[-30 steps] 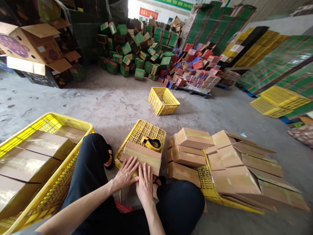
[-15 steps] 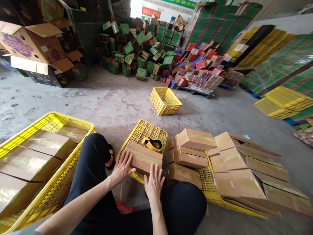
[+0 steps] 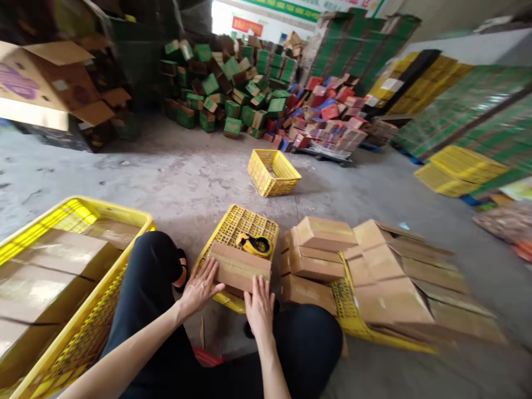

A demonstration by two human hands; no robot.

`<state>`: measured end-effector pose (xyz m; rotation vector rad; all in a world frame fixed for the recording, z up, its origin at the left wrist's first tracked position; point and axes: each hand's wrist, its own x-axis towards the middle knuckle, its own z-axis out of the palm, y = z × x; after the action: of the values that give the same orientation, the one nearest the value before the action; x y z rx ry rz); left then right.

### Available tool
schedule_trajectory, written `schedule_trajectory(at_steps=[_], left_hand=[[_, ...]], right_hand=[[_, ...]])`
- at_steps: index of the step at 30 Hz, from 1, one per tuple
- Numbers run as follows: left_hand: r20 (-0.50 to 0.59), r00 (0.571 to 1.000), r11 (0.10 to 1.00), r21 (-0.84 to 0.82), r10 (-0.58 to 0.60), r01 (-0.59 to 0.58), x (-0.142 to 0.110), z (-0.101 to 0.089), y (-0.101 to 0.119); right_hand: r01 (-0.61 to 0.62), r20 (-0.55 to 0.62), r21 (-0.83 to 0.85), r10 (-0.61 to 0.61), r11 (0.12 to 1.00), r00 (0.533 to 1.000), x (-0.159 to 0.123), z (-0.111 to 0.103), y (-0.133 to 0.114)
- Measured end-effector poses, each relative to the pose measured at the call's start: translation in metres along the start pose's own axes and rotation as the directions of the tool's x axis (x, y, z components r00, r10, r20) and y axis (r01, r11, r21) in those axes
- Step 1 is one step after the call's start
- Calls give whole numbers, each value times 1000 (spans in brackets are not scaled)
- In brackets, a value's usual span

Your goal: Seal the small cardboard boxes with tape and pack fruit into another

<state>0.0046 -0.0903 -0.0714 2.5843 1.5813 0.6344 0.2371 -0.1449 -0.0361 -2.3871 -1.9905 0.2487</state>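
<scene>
Head view — outstretched hands [image 3: 200, 285] [image 3: 260, 305] touch the taped carton [image 3: 241, 267] — red banner [image 3: 247, 26] blurred past reading.

The left forearm [image 3: 135, 352] and right forearm [image 3: 273, 363] are bare, as are the left hand [image 3: 198, 288] and right hand [image 3: 260, 310], with slender fingers [image 3: 210, 271]. The trousers [image 3: 143, 293] are plain and very dark, navy or black, in smooth cloth with soft folds and a faint bluish tone over the left thigh. The left shoe [image 3: 180, 287] is dark and open-cut, baring part of the foot.
</scene>
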Motion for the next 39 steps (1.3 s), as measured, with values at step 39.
schedule_trajectory(at_steps=[39], left_hand=[[135, 990, 999, 18, -37, 35, 23, -10, 1]], right_hand=[[-91, 16, -20, 92, 996, 996, -3, 0, -7]])
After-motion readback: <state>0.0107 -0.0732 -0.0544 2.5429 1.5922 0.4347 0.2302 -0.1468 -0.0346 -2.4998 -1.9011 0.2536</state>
